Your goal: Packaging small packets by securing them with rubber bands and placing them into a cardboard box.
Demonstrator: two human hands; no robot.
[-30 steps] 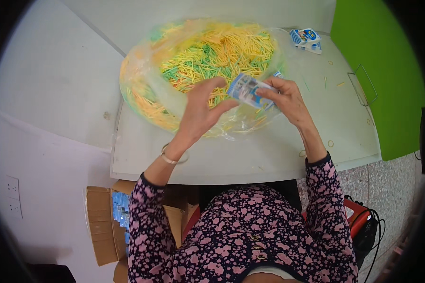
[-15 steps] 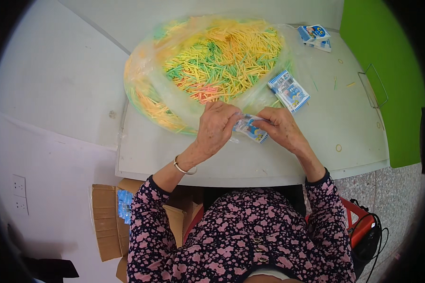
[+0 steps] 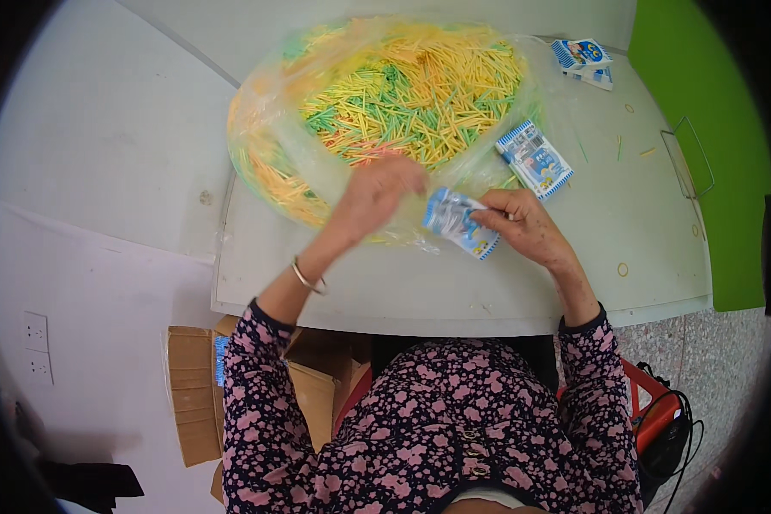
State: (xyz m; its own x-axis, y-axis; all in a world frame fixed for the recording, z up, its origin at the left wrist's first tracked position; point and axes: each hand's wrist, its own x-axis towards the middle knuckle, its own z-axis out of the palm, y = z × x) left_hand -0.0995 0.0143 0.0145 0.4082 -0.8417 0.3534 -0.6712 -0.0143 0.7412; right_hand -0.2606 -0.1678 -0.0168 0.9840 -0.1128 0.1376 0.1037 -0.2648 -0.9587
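Note:
My right hand (image 3: pixel 529 226) pinches a small blue and white packet (image 3: pixel 456 219) by its right side, between thumb and fingers. Just left of the packet is my left hand (image 3: pixel 377 195), apart from it and in front of the big bag's near rim. Motion blurs its fingers, so whether it holds anything does not show. Beyond both hands lies a large clear plastic bag (image 3: pixel 270 128), its mouth spread wide, full of thin yellow, green, orange and pink sticks (image 3: pixel 420 94). Another blue and white packet (image 3: pixel 535 160) rests against the bag's right side.
More packets (image 3: pixel 582 56) lie stacked at the table's far right. Rubber bands (image 3: pixel 623 270) and a few loose sticks (image 3: pixel 619 147) are scattered on the white table (image 3: pixel 385 304). A green panel with a wire handle (image 3: pixel 690 158) borders the right. Below left stands an open cardboard box (image 3: pixel 193 394) with blue packets.
My left hand has let go of the packet and moved left, away from it. My right hand still grips the packet, which now shows more of its face.

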